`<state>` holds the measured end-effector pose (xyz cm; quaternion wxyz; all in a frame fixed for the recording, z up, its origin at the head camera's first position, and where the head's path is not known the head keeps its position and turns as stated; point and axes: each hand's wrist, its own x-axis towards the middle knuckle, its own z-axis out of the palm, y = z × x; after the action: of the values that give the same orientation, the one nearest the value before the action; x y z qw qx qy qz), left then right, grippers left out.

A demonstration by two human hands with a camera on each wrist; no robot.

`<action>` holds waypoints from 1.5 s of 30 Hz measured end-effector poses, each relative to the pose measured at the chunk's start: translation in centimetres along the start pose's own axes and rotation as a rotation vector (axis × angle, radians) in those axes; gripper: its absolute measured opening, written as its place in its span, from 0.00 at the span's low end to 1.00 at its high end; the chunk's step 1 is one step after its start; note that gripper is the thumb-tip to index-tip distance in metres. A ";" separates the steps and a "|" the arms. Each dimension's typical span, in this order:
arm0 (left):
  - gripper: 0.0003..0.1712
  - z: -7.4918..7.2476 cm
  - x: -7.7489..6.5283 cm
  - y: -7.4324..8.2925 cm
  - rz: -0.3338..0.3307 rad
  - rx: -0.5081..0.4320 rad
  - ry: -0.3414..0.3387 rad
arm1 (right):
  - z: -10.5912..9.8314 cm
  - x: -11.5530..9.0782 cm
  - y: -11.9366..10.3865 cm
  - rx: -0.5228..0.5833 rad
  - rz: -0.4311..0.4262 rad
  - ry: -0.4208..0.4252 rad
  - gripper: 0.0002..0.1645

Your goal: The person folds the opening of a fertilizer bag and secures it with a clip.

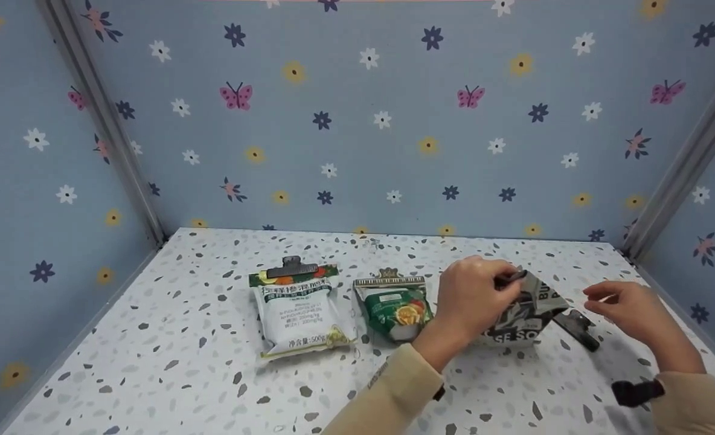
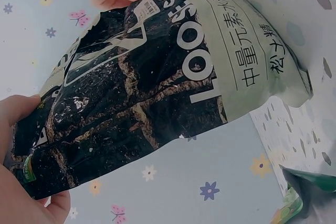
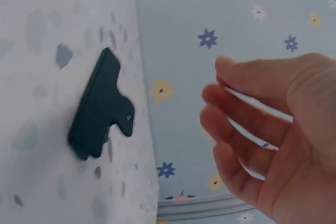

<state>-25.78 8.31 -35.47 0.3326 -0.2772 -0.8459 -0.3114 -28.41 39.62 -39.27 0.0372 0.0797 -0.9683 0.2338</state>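
Note:
My left hand (image 1: 475,296) grips the top end of a black and pale green soil bag (image 2: 136,87), its thumb on one face and fingers behind. The bag's pale bottom end rests on the table, and the bag stands tilted. My right hand (image 3: 268,129) is held up to the right of the bag, fingers loosely bent and nothing in them. A black bag clip (image 3: 100,108) lies on the table below and left of that hand; in the head view the same clip (image 1: 578,329) sits between bag and right hand.
Left of the soil bag lies a green pouch (image 1: 394,311) with a gold clip (image 1: 389,280) along its top. Further left is a white fertilizer bag (image 1: 300,317), closed by a dark clip (image 1: 292,267). Flower-patterned walls (image 1: 357,121) enclose the speckled table (image 1: 200,386).

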 end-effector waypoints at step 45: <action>0.05 0.2 -0.1 -0.2 0.002 0.012 0.003 | 1.7 0.8 0.9 -0.055 0.024 -0.037 0.10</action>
<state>-25.96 8.34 -35.72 0.3359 -0.2757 -0.8470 -0.3063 -29.37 39.49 -41.12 0.0186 0.0713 -0.9758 0.2060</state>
